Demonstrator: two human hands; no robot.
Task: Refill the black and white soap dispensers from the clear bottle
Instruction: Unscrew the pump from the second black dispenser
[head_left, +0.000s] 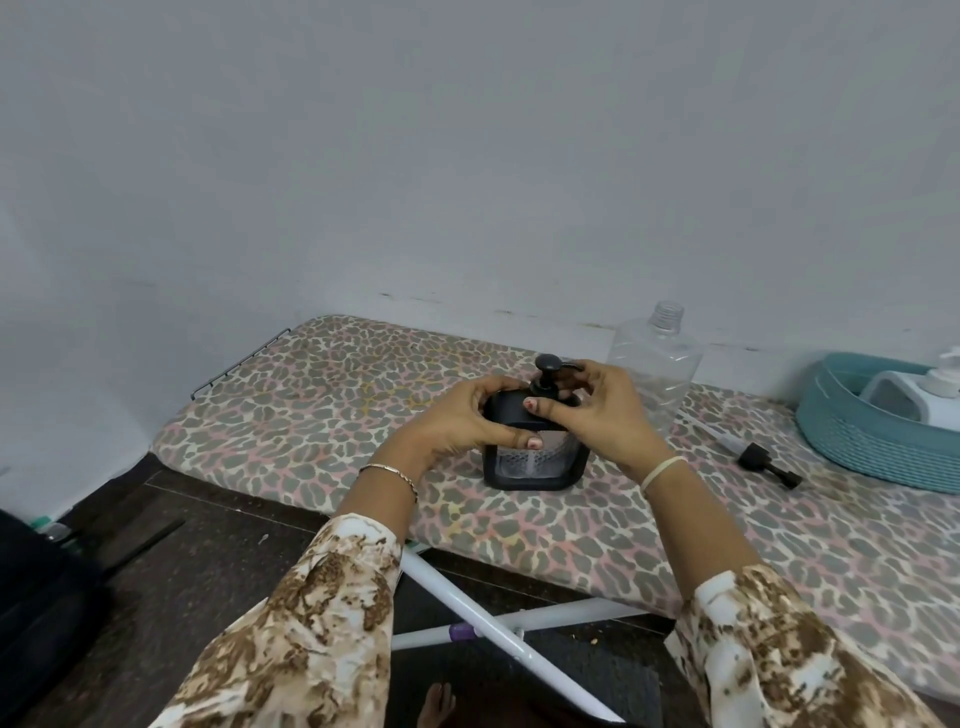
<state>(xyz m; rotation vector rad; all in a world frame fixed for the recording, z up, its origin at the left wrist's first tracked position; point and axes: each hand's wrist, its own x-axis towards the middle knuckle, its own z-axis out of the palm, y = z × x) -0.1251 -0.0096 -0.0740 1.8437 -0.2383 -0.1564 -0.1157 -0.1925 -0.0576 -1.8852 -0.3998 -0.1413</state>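
The black soap dispenser (535, 465) stands upright in the middle of the leopard-print ironing board (332, 405). My left hand (467, 421) grips its upper body from the left. My right hand (597, 410) pinches the black pump top (546, 370) at its collar. Behind them the clear bottle (657, 369) stands upright with no cap and looks nearly empty. The white soap dispenser (930, 395) sits in a teal basket at the right edge.
The teal basket (862, 441) sits at the board's far right. A loose black pump piece with a clear tube (763, 460) lies between bottle and basket. A wall is close behind the board. White board legs (483, 618) cross below over dark floor.
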